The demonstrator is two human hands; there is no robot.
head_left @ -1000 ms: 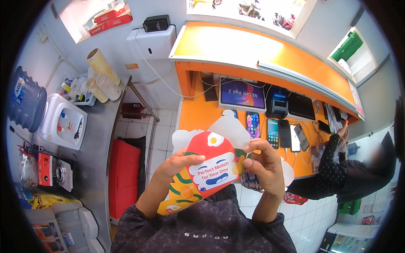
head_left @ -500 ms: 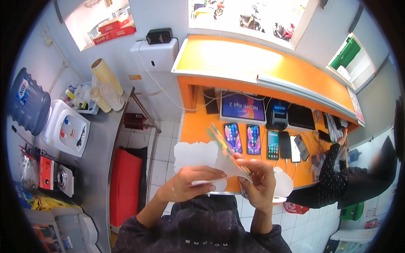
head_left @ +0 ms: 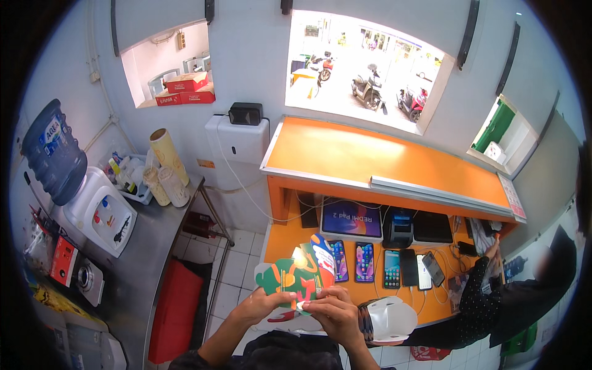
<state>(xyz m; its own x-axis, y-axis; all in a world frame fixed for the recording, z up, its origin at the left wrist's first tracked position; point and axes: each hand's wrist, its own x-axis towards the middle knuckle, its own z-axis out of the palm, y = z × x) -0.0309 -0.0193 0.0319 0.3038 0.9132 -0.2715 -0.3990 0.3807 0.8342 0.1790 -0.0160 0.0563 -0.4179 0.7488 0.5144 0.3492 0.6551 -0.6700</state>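
A colourful printed cardboard carton blank, with green, red, blue and orange artwork, is held upright between my two hands. At its lower left edge, my left hand grips it with the thumb on the printed face. My right hand pinches its lower right part, where a small white bit of card shows at the fingertips. Just right of my right hand stands a stack of folded cartons with white insides, open at the top. Part of another printed card lies low behind my hands, mostly covered.
Several phones lie on the orange desk beyond my hands, with cables and a boxed tablet behind. An orange shelf overhangs them. A person in dark clothes is at the right. A steel counter with a water dispenser runs along the left.
The carton blank has turned from nearly edge-on to showing its printed face. My hands have come closer together at its lower edge. The view has tilted upward, showing more of the windows.
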